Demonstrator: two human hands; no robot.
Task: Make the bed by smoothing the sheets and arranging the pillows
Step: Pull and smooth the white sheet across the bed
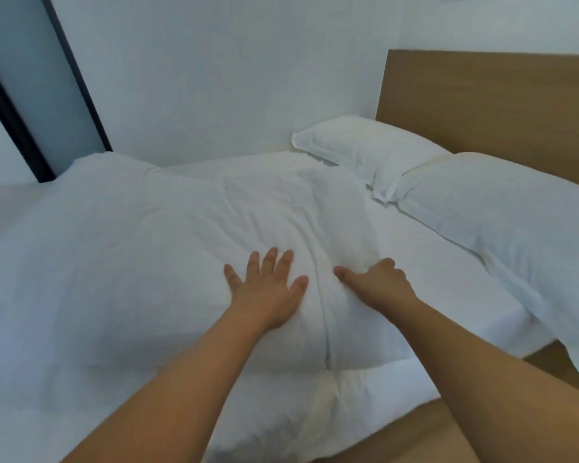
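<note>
On the duvet (141,248), the left hand (264,295) pressed flat, fingers spread. The right hand (378,284) gripped a fold. 2 pillows (365,148) lay far right.

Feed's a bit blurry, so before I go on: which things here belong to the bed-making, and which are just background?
Job:
- white duvet, left hand flat on it, right hand bunching a fold
- far pillow
- near pillow
- fitted sheet

Background:
- wooden headboard
- wall
- dark-framed door
</note>
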